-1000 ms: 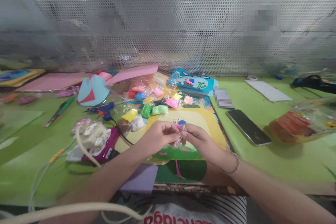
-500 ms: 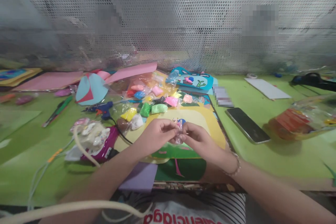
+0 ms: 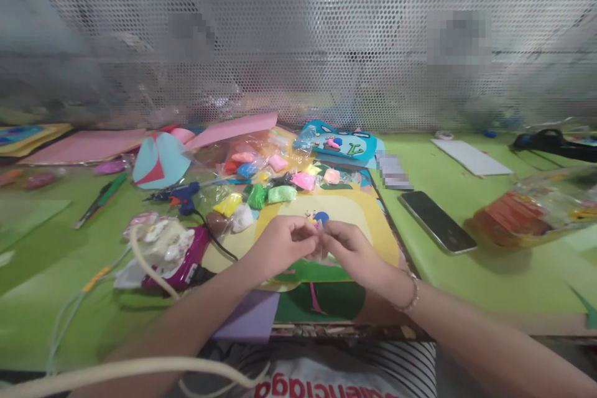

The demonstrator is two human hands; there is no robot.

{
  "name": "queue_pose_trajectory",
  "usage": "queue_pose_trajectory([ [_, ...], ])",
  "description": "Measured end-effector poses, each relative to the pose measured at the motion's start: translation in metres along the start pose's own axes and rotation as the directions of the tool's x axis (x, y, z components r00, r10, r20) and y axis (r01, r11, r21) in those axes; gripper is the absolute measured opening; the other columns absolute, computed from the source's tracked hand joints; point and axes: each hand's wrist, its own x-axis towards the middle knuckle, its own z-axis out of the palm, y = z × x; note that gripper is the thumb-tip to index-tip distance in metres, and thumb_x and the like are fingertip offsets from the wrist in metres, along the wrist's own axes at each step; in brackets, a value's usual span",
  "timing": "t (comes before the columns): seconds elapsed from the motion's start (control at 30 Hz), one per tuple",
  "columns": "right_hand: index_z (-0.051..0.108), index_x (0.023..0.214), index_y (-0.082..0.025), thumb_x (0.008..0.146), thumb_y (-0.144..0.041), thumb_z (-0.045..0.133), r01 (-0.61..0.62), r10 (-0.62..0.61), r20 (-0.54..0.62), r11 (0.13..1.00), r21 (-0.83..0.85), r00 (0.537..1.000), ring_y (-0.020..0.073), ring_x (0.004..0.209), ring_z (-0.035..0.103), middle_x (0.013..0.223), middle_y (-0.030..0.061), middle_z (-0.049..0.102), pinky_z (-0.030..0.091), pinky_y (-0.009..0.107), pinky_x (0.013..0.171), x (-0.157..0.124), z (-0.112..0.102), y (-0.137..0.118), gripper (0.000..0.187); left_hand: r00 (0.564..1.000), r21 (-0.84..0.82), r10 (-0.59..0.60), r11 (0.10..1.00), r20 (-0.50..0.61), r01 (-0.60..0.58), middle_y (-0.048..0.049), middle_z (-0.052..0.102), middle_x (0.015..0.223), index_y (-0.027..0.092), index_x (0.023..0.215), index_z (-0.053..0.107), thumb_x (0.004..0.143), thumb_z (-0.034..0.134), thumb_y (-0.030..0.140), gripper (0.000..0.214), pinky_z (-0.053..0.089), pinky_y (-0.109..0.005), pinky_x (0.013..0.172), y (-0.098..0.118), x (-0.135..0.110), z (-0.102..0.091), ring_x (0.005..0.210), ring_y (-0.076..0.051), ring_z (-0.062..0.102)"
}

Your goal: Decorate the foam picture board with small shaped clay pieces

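My left hand (image 3: 278, 245) and my right hand (image 3: 352, 250) meet above a yellow and green craft board (image 3: 373, 224). Both pinch a small clear packet (image 3: 319, 249) with something pink in it, fingertip to fingertip. A small pink and blue clay figure (image 3: 317, 218) sits on the board just beyond my fingers. Several small bags of coloured clay (image 3: 268, 189) lie behind it: yellow, white, green, pink, blue, red. A bracelet circles my right wrist.
A black phone (image 3: 436, 229) lies right of the board. A blue glue gun (image 3: 184, 196) and a purple-and-white bundle (image 3: 172, 249) with a pale cord lie left. Pink paper sheets (image 3: 93, 144), a green pen (image 3: 100, 199), a blue craft piece (image 3: 342, 142), an orange bag (image 3: 522, 214) and a perforated metal screen (image 3: 298, 31) surround them.
My hands have drawn a little closer together and lowered slightly, still pinching the small packet. Nothing else on the table has moved.
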Motion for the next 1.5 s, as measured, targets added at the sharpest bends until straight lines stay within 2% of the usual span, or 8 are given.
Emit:
queue_pose_trajectory([
  [0.13, 0.038, 0.058, -0.020, 0.079, -0.011, 0.039, 0.079, -0.078, 0.013, 0.979, -0.188, 0.997, 0.0093, 0.053, 0.040, 0.055, -0.0035, 0.044, 0.031, 0.022, 0.052, -0.001, -0.002, -0.002, 0.022, 0.993, 0.210, 0.117, 0.971, -0.023, -0.110, 0.0007, 0.060, 0.064, 0.017, 0.069, 0.055, 0.078, 0.049, 0.024, 0.014, 0.042, -0.022, 0.056, 0.004, -0.001, 0.004, 0.058, -0.010, 0.053],
  [0.33, 0.034, 0.056, -0.019, 0.076, -0.011, 0.041, 0.148, -0.142, 0.042, 0.958, -0.246, 0.989, 0.0073, 0.051, 0.033, 0.053, -0.0055, 0.036, 0.025, 0.020, 0.048, -0.001, -0.001, -0.001, 0.022, 0.928, 0.581, 0.373, 0.756, -0.007, -0.300, 0.0029, 0.043, 0.057, 0.018, 0.059, 0.037, 0.082, 0.038, 0.015, 0.024, 0.031, -0.023, 0.054, 0.007, -0.006, 0.010, 0.057, -0.009, 0.041],
  [0.57, 0.032, 0.057, -0.019, 0.072, -0.008, 0.043, 0.227, -0.254, -0.010, 0.880, -0.417, 0.967, 0.0074, 0.051, 0.031, 0.053, -0.0056, 0.034, 0.024, 0.021, 0.048, 0.004, -0.016, 0.007, 0.022, 0.827, 0.784, 0.562, 0.509, 0.010, -0.356, 0.0014, 0.047, 0.060, 0.018, 0.065, 0.046, 0.079, 0.038, 0.008, 0.019, 0.034, -0.025, 0.056, 0.004, -0.011, 0.009, 0.059, -0.011, 0.044],
  [0.67, 0.040, 0.060, -0.019, 0.076, -0.008, 0.043, 0.340, -0.360, 0.027, 0.848, -0.406, 0.932, 0.0087, 0.053, 0.038, 0.057, -0.0034, 0.042, 0.031, 0.021, 0.051, 0.003, -0.021, 0.001, 0.020, 0.807, 0.797, 0.587, 0.460, 0.057, -0.391, -0.0059, 0.059, 0.085, 0.017, 0.082, 0.054, 0.082, 0.047, 0.022, 0.009, 0.044, -0.032, 0.073, 0.003, -0.009, 0.004, 0.084, -0.019, 0.055],
  [0.83, 0.045, 0.063, -0.019, 0.078, -0.004, 0.043, 0.484, -0.486, 0.059, 0.836, -0.259, 0.872, 0.0100, 0.059, 0.047, 0.063, -0.0012, 0.049, 0.039, 0.021, 0.055, 0.000, -0.025, -0.009, 0.021, 0.820, 0.731, 0.557, 0.504, 0.132, -0.460, -0.0146, 0.054, 0.123, 0.016, 0.127, 0.040, 0.072, 0.064, 0.057, 0.072, 0.041, -0.044, 0.096, 0.003, -0.006, 0.000, 0.115, -0.028, 0.050],
  [1.0, 0.055, 0.085, -0.020, 0.082, -0.012, 0.059, 0.514, -0.547, -0.064, 0.815, -0.265, 0.834, 0.0129, 0.072, 0.054, 0.080, 0.0018, 0.054, 0.048, 0.026, 0.063, -0.003, -0.025, -0.006, 0.010, 0.930, 0.717, 0.346, 0.617, 0.124, -0.325, -0.0076, 0.063, 0.101, 0.017, 0.115, 0.047, 0.082, 0.054, 0.050, 0.047, 0.048, -0.035, 0.078, 0.003, -0.006, 0.000, 0.092, -0.022, 0.061],
  [1.13, 0.062, 0.094, -0.022, 0.085, -0.013, 0.060, 0.567, -0.613, -0.027, 0.745, -0.351, 0.789, 0.0132, 0.074, 0.054, 0.081, 0.0019, 0.050, 0.049, 0.026, 0.063, -0.005, -0.023, -0.002, 0.013, 0.942, 0.707, 0.310, 0.638, 0.128, -0.306, -0.0076, 0.063, 0.102, 0.017, 0.111, 0.048, 0.081, 0.057, 0.045, 0.042, 0.046, -0.032, 0.075, 0.004, -0.005, -0.001, 0.092, -0.022, 0.061],
  [1.5, 0.057, 0.086, -0.020, 0.086, -0.010, 0.056, 0.531, -0.545, 0.028, 0.802, -0.275, 0.838, 0.0109, 0.068, 0.051, 0.080, 0.0013, 0.049, 0.048, 0.023, 0.059, 0.000, -0.018, 0.003, 0.010, 0.960, 0.628, 0.230, 0.726, 0.161, -0.279, -0.0064, 0.062, 0.101, 0.018, 0.100, 0.051, 0.080, 0.057, 0.042, 0.032, 0.043, -0.032, 0.076, 0.004, -0.004, 0.001, 0.092, -0.022, 0.059],
])
